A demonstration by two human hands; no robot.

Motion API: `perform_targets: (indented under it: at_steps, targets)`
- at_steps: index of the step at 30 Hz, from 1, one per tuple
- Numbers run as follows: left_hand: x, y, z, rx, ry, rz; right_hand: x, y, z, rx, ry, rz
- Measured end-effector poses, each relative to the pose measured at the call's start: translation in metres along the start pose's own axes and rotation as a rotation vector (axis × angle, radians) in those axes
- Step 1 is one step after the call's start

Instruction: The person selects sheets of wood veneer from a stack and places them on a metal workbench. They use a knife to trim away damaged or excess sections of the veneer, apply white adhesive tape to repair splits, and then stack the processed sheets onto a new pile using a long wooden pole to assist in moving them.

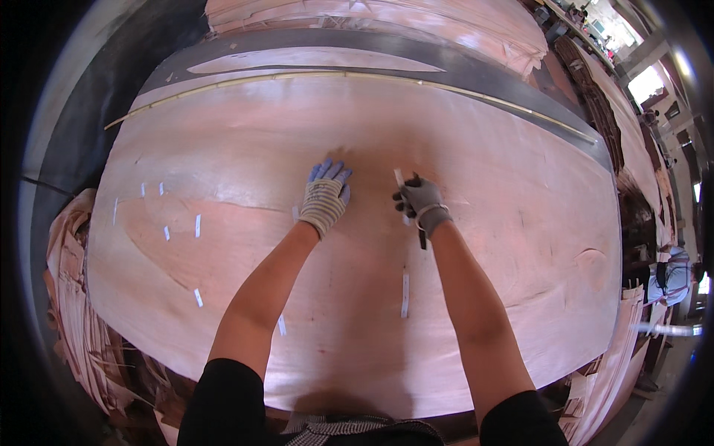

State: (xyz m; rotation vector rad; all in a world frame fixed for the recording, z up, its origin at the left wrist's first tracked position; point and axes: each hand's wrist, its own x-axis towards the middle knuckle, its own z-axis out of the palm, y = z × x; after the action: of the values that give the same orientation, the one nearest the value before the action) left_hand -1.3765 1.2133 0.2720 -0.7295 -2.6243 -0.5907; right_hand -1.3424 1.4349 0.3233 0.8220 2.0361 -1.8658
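A broad pinkish wood veneer sheet [357, 282] lies spread in front of me, with several short white tape strips [405, 293] stuck on it. My left hand [326, 195], in a striped glove with blue fingers, rests flat on the sheet, fingers stretched out. To its right, my right hand [421, 199] in a grey glove is closed around a slim dark tool [423, 239], whose end sticks out below the wrist; its kind is not clear. A white strip [399, 177] shows at the fingertips of this hand.
A long thin bamboo stick [346, 73] lies across the sheet's far side. Beyond is a stack of veneer [387, 22]. More veneer piles stand at the left [74, 275] and right [632, 171]. Another person [669, 276] is at the far right.
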Motion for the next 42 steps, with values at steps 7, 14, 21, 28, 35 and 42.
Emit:
perform_targets:
  at_steps: [7, 14, 21, 28, 35, 42]
  targets:
    - [0.066, 0.015, 0.054, -0.176, -0.222, 0.333, 0.098, 0.028, 0.026, -0.458, 0.242, -0.182]
    - [0.075, 0.007, 0.032, -0.008, -0.381, 0.443, 0.046, 0.008, -0.035, -0.624, 0.230, -0.262]
    - [0.090, 0.139, 0.097, -0.189, -0.161, 0.449, 0.013, 0.032, -0.139, -0.164, 0.392, 0.062]
    - [0.106, 0.176, 0.099, -0.187, -0.595, 0.500, -0.057, 0.063, -0.181, -0.536, 0.216, 0.271]
    - [0.074, 0.215, 0.087, -0.570, -0.240, 0.198, -0.281, 0.065, -0.315, 0.056, 0.692, -0.554]
    - [0.155, 0.370, -0.105, -1.221, -0.068, 0.234, -0.423, -0.173, -0.291, -0.052, 0.564, -1.211]
